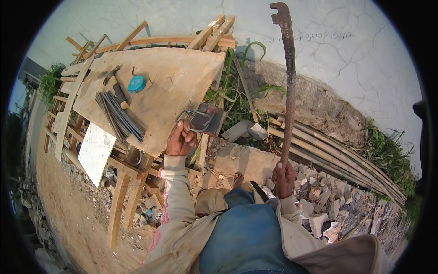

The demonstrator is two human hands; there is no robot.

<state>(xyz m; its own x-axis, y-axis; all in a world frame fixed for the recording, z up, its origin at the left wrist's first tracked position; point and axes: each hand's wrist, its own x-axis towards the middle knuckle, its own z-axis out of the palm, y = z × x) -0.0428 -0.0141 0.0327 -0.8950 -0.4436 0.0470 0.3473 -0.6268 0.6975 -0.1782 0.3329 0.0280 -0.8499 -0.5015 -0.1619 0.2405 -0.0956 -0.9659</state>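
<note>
My right hand (284, 179) is closed round the lower end of a long rusty rebar bending bar (289, 91). The bar stands nearly upright, its notched, hooked head at the top. My left hand (180, 140) pinches a thin bent steel rod (183, 112) by the corner of a wooden work board (182, 68). Next to those fingers, a dark metal plate (215, 113) sits at the board's right edge, and the rod lies over it. Whether the rod touches the plate's fittings I cannot tell. On the board lie a bundle of cut steel rods (119, 118), a hammer (119, 93) and a blue tape measure (136, 83).
A white panel (96, 153) leans against the timber frame (119, 196) under the board. Bamboo poles (337, 157) lie along the base of a cracked wall (356, 59) on the right. Broken rubble (326, 205) covers the ground near my right side. Weeds (223, 98) grow behind the board.
</note>
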